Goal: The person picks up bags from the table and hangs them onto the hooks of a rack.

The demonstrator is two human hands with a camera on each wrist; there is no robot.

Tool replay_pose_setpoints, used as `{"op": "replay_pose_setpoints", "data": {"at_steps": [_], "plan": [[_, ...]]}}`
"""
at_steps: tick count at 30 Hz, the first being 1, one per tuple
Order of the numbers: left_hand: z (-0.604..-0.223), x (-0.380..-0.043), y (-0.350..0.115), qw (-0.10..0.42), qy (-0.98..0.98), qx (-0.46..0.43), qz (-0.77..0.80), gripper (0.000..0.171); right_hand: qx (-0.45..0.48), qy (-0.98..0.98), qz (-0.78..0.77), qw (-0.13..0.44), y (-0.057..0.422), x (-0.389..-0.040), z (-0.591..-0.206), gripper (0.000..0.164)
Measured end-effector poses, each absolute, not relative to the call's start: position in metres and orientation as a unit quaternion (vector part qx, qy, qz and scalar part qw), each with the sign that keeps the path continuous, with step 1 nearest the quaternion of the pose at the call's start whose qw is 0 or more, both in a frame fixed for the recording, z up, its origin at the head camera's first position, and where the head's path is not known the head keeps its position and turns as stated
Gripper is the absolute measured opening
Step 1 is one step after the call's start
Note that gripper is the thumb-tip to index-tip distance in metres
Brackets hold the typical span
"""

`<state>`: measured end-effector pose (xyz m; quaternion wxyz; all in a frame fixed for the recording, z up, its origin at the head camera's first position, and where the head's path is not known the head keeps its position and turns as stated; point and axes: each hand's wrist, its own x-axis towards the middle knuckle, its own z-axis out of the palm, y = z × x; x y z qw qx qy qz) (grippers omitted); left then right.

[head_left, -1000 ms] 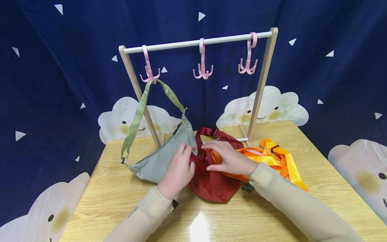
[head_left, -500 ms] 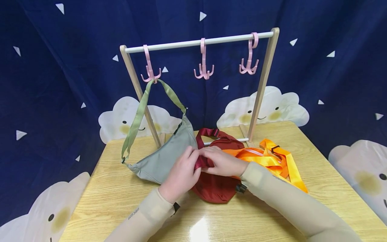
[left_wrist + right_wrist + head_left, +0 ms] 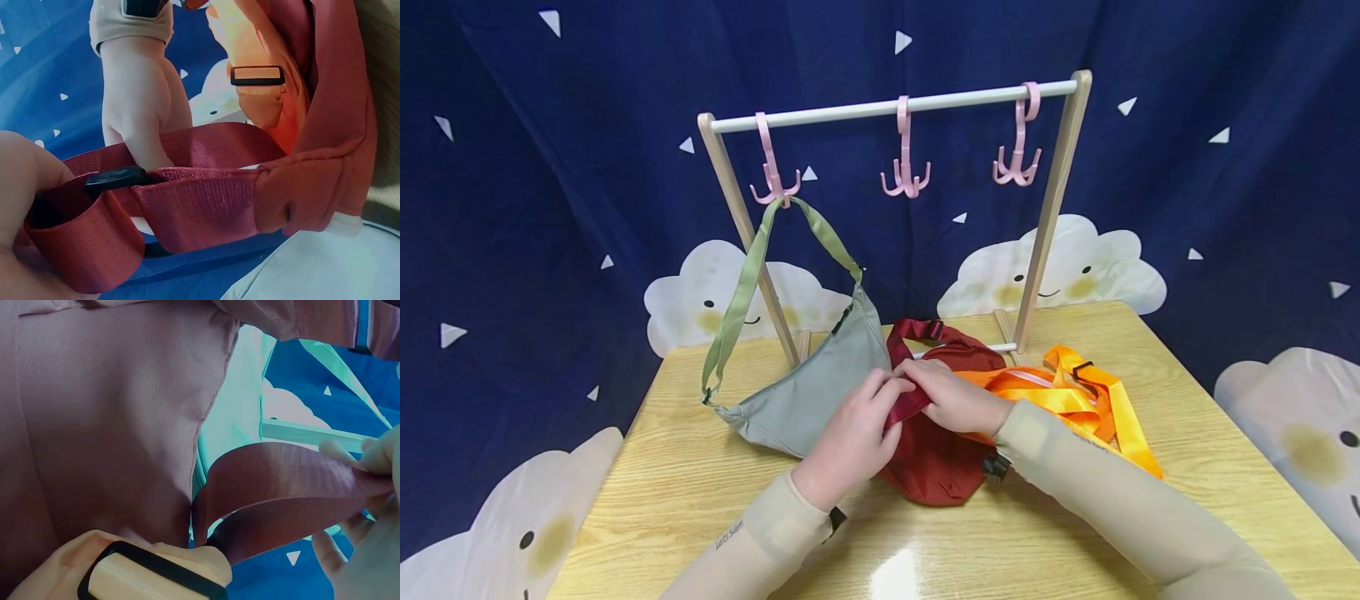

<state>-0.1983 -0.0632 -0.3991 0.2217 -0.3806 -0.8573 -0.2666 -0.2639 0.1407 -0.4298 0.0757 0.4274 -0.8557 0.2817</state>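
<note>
A dark red bag [image 3: 936, 471] lies on the table, with its wide strap [image 3: 906, 406] lifted between both hands. My left hand [image 3: 852, 435] pinches the strap near a black slider buckle [image 3: 115, 180], where the webbing makes a loop. My right hand [image 3: 964, 403] holds the same strap just to the right, fingers curled over it; in the right wrist view its fingers [image 3: 375, 456] grip the webbing. To the left, a grey-green bag [image 3: 808, 396] hangs by its green strap [image 3: 741, 292] from a pink hook [image 3: 775, 179], its body low by the table.
An orange bag [image 3: 1071, 400] with loose straps lies right of the red one, partly under my right forearm. Behind stands a rack with a white rail [image 3: 850, 110] and wooden posts. Two more pink hooks, a middle one [image 3: 906, 167] and a right one [image 3: 1018, 154], hang from it.
My right hand has moved left from above the red bag to the strap and closed on it beside my left hand. The strap is now slightly raised between them.
</note>
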Motion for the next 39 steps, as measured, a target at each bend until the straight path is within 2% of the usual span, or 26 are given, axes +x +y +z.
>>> {"op": "replay_pose_setpoints", "data": {"at_steps": [15, 24, 39], "plan": [[-0.397, -0.198, -0.072, 0.215, -0.864, -0.366, -0.269, 0.048, 0.385, -0.860, 0.317, 0.109, 0.154, -0.273, -0.420, 0.043], [-0.398, -0.200, -0.077, 0.209, -0.868, -0.352, -0.281, 0.050, 0.372, -0.854, 0.327, 0.157, 0.171, -0.280, -0.411, 0.050], [-0.404, -0.206, -0.089, 0.183, -0.888, -0.312, -0.283, 0.049, 0.312, -0.861, 0.371, 0.153, 0.193, -0.282, -0.399, 0.046]]}}
